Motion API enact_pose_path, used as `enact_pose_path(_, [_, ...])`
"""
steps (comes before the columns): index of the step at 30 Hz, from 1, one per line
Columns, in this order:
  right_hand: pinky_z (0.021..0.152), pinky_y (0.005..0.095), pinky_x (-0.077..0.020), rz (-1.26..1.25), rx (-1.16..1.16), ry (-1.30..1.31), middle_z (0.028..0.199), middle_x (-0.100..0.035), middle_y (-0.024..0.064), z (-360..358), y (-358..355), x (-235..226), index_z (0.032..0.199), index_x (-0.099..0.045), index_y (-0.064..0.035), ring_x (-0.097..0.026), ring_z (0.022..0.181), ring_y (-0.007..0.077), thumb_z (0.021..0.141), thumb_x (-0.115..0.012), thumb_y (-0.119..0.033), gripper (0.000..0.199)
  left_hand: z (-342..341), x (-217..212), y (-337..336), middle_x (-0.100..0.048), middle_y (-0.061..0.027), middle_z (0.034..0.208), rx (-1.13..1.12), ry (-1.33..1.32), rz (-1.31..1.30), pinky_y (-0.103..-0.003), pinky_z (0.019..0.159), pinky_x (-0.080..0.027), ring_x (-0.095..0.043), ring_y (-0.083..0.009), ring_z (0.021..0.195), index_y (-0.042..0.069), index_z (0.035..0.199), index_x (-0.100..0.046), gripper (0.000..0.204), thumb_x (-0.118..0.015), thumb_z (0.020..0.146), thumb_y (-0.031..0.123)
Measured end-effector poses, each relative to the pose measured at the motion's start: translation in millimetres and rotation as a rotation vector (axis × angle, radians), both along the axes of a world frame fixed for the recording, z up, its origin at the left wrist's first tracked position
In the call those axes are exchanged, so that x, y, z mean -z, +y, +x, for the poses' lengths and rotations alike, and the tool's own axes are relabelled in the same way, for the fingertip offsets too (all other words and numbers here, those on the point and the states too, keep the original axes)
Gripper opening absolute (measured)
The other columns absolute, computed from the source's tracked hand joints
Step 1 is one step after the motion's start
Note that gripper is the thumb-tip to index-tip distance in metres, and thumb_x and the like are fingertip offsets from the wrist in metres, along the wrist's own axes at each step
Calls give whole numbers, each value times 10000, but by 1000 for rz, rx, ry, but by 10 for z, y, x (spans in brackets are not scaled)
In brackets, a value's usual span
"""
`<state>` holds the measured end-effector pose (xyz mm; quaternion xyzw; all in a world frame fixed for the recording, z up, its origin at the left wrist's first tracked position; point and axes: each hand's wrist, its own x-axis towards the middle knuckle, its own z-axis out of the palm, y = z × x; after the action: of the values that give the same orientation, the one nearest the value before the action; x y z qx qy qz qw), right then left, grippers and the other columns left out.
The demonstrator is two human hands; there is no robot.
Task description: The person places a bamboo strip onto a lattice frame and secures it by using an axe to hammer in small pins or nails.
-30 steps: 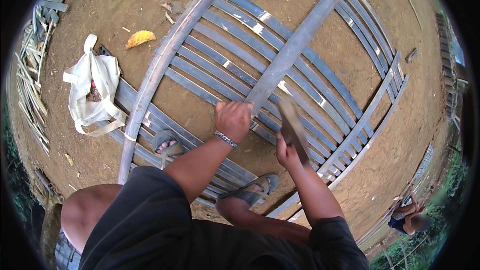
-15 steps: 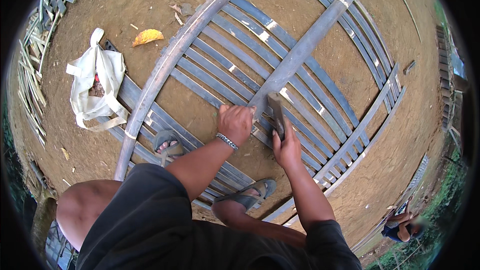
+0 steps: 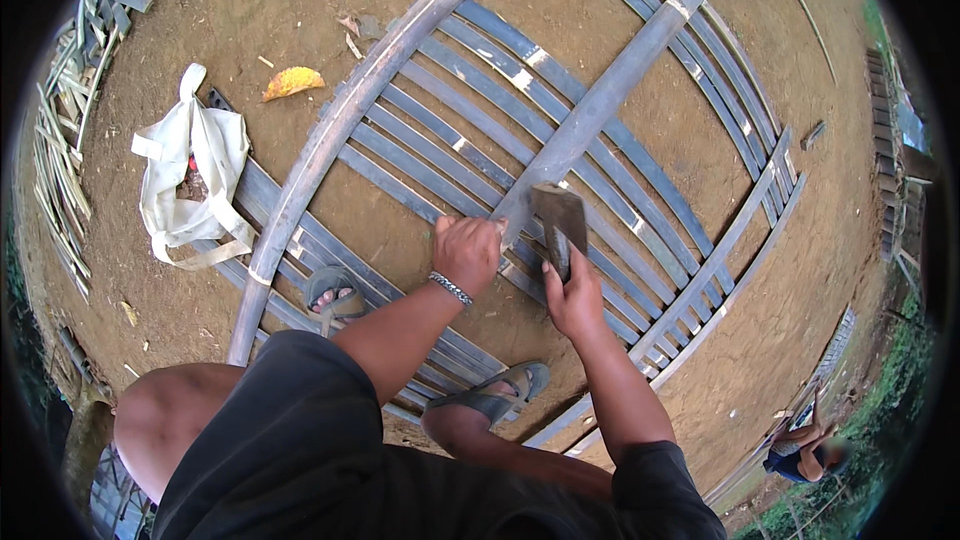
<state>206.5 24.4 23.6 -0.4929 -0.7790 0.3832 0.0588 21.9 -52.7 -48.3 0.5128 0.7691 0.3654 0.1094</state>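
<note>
A frame of grey bamboo slats lies on bare earth, with a thick bamboo pole (image 3: pixel 605 105) laid across the slats (image 3: pixel 465 145). At the pole's near end my left hand (image 3: pixel 467 252) is closed in a fist, a braided bracelet on its wrist. Whatever its fingers pinch is hidden or too small to name. Just right of it, my right hand (image 3: pixel 577 298) is wrapped round the handle of a short tool with a broad, flat metal blade (image 3: pixel 562 215). The blade is held beside the pole's near end, over the slats.
A white cloth bag (image 3: pixel 200 165) lies left of the frame's curved bamboo rail (image 3: pixel 345 110). Split bamboo strips (image 3: pixel 62 175) are heaped at far left. My sandalled feet (image 3: pixel 335 295) stand among the near slats. Another person (image 3: pixel 803 455) is at lower right.
The tool in my right hand has turned, so its broad blade face shows now instead of a narrow edge. My left hand stays at the pole's end; the view has shifted slightly.
</note>
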Motion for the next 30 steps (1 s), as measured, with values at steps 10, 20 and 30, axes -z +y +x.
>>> enact_pose_path(10, [824, 550, -557, -112, -54, -206, 1103, -692, 301, -87, 153, -61, 1448, -459, -57, -672, 980, 519, 969, -647, -149, 523, 20, -70, 17, -672, -54, 754, -12, -38, 11, -429, 745, -383, -646, -265, 732, 143, 904, -703, 75, -671, 874, 81])
enact_pose_path(20, [802, 566, -550, 13, -70, -149, 1038, -685, 320, -131, 121, -46, 1421, -442, -88, -663, 934, 535, 971, -639, -168, 498, 32, 20, -36, -705, -52, 783, -23, -6, -10, -415, 760, -394, -667, -253, 753, 146, 898, -688, 46, -709, 885, 107])
enact_pose_path(30, [847, 531, -554, 67, 17, -168, 1151, -687, 276, 866, 14, -137, 1461, -478, -83, -673, 1014, 500, 923, -691, -130, 580, 100, -337, -51, -672, -21, 766, -143, -612, -174, -371, 745, -428, -632, -194, 724, 76, 1022, -691, 90, -657, 959, 130])
